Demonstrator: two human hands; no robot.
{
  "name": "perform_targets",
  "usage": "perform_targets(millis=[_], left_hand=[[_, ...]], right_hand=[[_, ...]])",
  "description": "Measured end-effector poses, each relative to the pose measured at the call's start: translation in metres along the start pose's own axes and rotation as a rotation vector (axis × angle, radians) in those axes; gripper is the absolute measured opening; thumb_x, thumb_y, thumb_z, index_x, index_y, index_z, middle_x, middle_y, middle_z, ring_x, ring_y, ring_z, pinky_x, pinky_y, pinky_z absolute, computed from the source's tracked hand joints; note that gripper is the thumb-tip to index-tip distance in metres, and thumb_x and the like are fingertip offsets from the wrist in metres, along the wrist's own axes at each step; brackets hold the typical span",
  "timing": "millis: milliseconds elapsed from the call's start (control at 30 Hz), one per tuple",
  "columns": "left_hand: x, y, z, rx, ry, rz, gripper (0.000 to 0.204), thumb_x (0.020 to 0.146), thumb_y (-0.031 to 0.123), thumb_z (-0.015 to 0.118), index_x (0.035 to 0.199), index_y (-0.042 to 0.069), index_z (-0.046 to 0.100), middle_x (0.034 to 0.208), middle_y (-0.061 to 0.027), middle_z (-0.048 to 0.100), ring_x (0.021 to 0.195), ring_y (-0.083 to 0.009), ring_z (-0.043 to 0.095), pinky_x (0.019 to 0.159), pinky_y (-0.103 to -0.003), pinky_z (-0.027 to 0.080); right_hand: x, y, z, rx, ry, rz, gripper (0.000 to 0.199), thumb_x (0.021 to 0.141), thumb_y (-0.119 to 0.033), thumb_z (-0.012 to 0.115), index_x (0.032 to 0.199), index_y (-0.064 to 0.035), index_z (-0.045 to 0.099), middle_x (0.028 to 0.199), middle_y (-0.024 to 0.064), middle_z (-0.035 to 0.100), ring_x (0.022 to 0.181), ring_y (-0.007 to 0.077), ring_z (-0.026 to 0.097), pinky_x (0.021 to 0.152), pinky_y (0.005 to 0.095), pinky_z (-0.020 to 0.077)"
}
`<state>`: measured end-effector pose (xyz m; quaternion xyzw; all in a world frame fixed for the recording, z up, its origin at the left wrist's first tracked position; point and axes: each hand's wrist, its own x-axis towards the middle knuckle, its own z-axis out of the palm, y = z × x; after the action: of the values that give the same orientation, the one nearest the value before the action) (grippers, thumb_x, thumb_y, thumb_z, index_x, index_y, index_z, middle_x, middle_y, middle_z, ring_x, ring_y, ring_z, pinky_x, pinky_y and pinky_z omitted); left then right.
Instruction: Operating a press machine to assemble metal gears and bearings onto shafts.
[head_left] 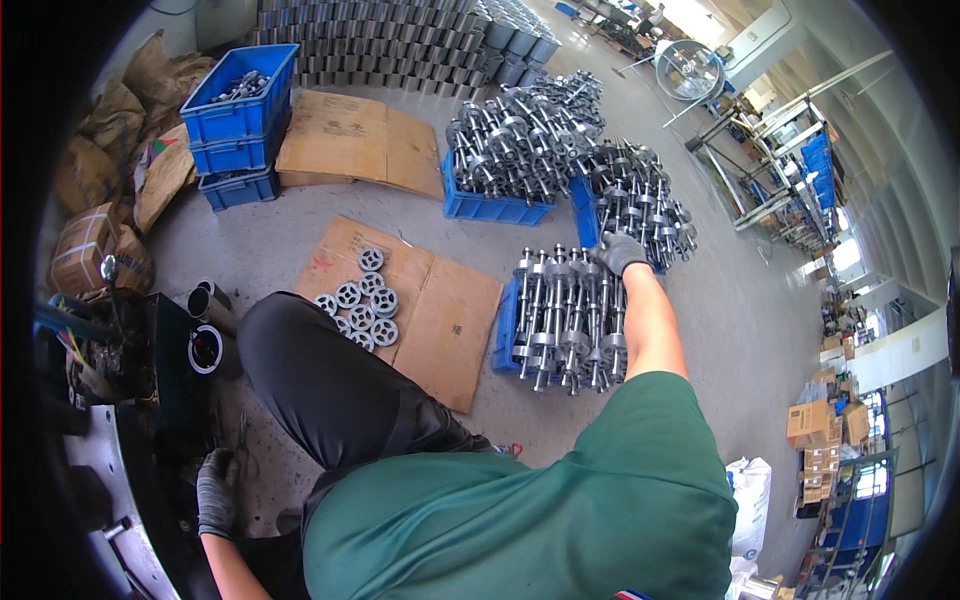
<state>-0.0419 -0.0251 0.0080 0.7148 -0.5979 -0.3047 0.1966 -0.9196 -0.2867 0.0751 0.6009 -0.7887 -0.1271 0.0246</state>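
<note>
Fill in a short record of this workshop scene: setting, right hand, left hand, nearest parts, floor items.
Setting: workshop floor, seen from above
Right hand: gloved, reaching onto metal rotor shafts stacked in a blue crate
Left hand: gloved, low beside a dark machine; grip unclear
Nearest parts: round metal discs on flattened cardboard
Floor items: more shaft-filled blue crates, stacked blue bins

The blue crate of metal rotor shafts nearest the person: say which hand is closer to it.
Right. The right hand reaches over the far end of the blue crate of rotor shafts; the left hand is down by the dark machine, far off.
</note>
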Motion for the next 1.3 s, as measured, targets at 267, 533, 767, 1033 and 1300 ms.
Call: perform_targets(millis=[267, 533, 767, 1033, 1300], left_hand=[[0.000, 0.002, 0.002, 0.013, -0.042, -0.011, 0.022, 0.095, 0.013, 0.066, 0.113, 0.000, 0.068, 0.109, -0.0221, 0.070, 0.102, -0.0387, 0.067, 0.092, -0.043, 0.052], [-0.006, 0.029, -0.020, 0.083, 0.061, 0.119, 0.023, 0.091, 0.015, 0.069, 0.110, 0.003, 0.071, 0.107, -0.0210, 0.070, 0.101, -0.0407, 0.068, 0.087, -0.045, 0.054], [-0.017, 0.009, -0.030, 0.167, 0.064, 0.068, 0.033, 0.095, 0.031, 0.067, 0.115, 0.005, 0.071, 0.111, -0.0206, 0.071, 0.101, -0.0403, 0.069, 0.090, -0.049, 0.055], [-0.057, 0.007, -0.052, 0.242, 0.292, -0.006, 0.034, 0.096, 0.032, 0.067, 0.121, 0.008, 0.067, 0.106, -0.0182, 0.067, 0.098, -0.0396, 0.068, 0.087, -0.051, 0.055], [-0.115, 0.007, -0.088, 0.179, 0.650, -0.043, 0.036, 0.094, 0.029, 0.071, 0.122, 0.006, 0.066, 0.103, -0.0189, 0.066, 0.098, -0.0402, 0.066, 0.087, -0.049, 0.055]], right_hand=[[0.009, -0.003, 0.010, 0.009, 0.018, 0.095, 0.062, 0.088, -0.061, 0.067, 0.129, -0.0149, 0.068, 0.132, 0.0209, 0.065, 0.123, 0.0383, 0.062, 0.105, 0.0491, 0.0484], [0.087, -0.097, -0.025, -0.431, -0.371, -0.093, 0.057, 0.093, -0.036, 0.060, 0.145, -0.0125, 0.061, 0.155, 0.0178, 0.052, 0.141, 0.0333, 0.054, 0.113, 0.0604, 0.0412], [0.021, -0.406, -0.120, -0.190, -0.031, -1.007, 0.038, 0.090, -0.033, 0.064, 0.118, -0.0087, 0.071, 0.118, 0.0203, 0.071, 0.115, 0.0354, 0.067, 0.097, 0.0461, 0.0544], [-0.160, -0.689, -0.203, 0.378, -0.069, -1.897, 0.047, 0.074, 0.014, 0.053, 0.114, -0.0048, 0.068, 0.102, 0.0216, 0.067, 0.099, 0.0405, 0.067, 0.089, 0.0466, 0.0548], [-0.229, -0.800, -0.137, 0.030, -0.109, -2.330, 0.037, 0.075, 0.006, 0.062, 0.109, -0.0044, 0.070, 0.106, 0.0215, 0.069, 0.105, 0.0410, 0.066, 0.094, 0.0464, 0.0523]])
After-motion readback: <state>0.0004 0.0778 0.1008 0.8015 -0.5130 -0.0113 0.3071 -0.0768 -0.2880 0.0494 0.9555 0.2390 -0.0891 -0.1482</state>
